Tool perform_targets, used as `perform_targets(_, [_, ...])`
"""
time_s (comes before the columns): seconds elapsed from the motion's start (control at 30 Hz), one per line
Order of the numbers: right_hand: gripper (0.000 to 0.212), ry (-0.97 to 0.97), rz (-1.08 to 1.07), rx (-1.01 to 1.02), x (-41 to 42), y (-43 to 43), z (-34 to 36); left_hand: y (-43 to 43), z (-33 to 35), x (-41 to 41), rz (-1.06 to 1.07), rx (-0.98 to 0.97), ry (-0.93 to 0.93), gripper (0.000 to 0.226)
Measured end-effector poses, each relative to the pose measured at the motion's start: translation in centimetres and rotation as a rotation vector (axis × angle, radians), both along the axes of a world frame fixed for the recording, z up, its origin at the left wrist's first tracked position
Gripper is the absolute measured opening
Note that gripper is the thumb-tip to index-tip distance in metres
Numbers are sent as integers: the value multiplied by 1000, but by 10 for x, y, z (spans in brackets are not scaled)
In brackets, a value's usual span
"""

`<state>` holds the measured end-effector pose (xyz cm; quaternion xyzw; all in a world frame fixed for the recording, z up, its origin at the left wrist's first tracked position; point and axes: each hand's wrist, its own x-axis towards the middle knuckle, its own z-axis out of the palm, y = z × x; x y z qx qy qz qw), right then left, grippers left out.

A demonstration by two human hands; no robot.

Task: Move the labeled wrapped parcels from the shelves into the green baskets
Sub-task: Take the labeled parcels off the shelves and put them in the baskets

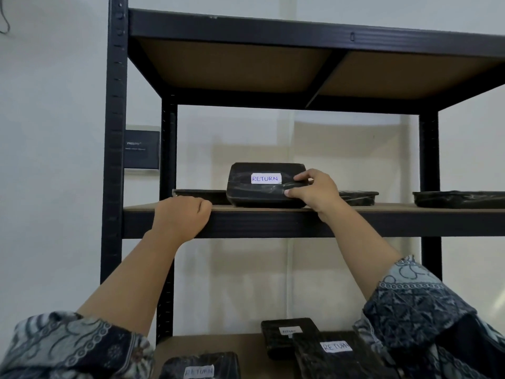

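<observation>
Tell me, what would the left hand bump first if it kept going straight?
Probably the flat black parcel lying on the shelf just behind the left hand, though depth is unclear.

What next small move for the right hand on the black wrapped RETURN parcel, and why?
Probably draw the black plastic-wrapped parcel with the white RETURN label forward off the brown shelf board. The right hand pinches its right end and the parcel is tipped up, label facing out, so it looks ready to come out.

Soft even indoor light; faint shadows on wall (246, 149); wide-angle bending at edges; slight overall softness.
</observation>
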<state>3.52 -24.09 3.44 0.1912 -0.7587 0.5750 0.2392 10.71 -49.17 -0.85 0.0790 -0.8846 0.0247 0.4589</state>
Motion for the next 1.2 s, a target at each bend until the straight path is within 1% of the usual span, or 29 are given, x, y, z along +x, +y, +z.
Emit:
perform_targets(0.13, [47,134,-21,21,-4,2,-7,0,0,-1,-16,-2,19,59])
perform_targets(0.23, [54,187,-36,74,-9,4,-9,3,-1,0,24,-36,0,45])
perform_targets(0.3, [58,196,-37,92,-10,6,-9,5,1,3,51,-53,-23,40])
perform_targets(0.37, [59,199,-37,103,-11,7,-9,5,2,5,36,-31,-34,44])
perform_targets(0.47, [60,190,-39,111,-10,9,-7,6,2,5,3,10,-39,57])
perform_targets(0.57, [63,128,-32,147,-10,10,-1,6,3,6,16,39,-45,62])
perform_targets(0.67, [65,62,-37,220,-13,11,8,6,4,7,40,46,-65,55])
perform_targets(0.83, [57,-43,-8,399,-16,18,24,5,8,10,-5,88,-94,65])
perform_targets(0.9, [50,-105,-5,475,-17,20,32,5,10,12,-13,98,-135,62])
perform_targets(0.97, [37,-167,-32,576,-20,25,40,6,14,15,-26,105,-196,59])
perform_targets(1.07, [24,-303,-37,714,-25,31,53,3,25,18,-39,136,-327,46])
perform_targets(1.13, [21,-361,-47,782,-29,33,59,-1,35,21,-54,162,-387,40])
perform_targets(1.2, [26,-352,-87,840,-32,31,66,-6,42,23,-63,184,-379,39])
